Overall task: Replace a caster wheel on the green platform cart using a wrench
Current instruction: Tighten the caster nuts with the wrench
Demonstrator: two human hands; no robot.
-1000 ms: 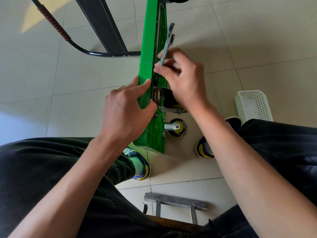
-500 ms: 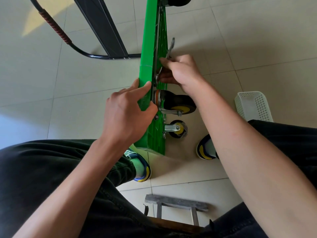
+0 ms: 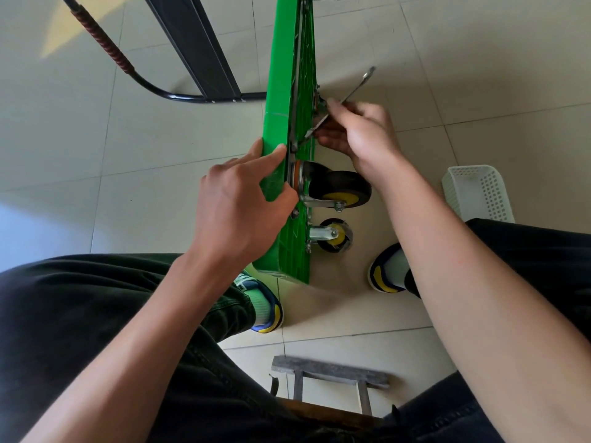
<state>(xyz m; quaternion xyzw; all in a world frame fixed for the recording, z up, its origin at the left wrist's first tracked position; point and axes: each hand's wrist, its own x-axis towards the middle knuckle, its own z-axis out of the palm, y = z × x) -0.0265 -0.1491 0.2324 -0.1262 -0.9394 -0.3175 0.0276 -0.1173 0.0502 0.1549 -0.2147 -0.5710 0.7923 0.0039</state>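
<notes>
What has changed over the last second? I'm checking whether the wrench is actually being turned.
The right hand swung the wrench: its free end went from pointing up along the green cart to angling out to the right, away from the deck, and the hand moved with it, uncovering the black caster wheel. Unchanged: the left hand still grips the cart's edge, the cart stands on its side, and the white basket sits where it was.

We see the green platform cart (image 3: 276, 100) standing on edge on the tiled floor (image 3: 479, 75). Left hand (image 3: 238, 203) grips its rim, thumb against the ribbed underside. Right hand (image 3: 358, 131), at 1 o'clock from the left, holds the wrench (image 3: 348, 97); its lower end sits at the plate above the large caster wheel (image 3: 339, 188). A smaller caster (image 3: 334, 235) lies at 6 o'clock of it. White basket (image 3: 479, 193) at 3 o'clock.
</notes>
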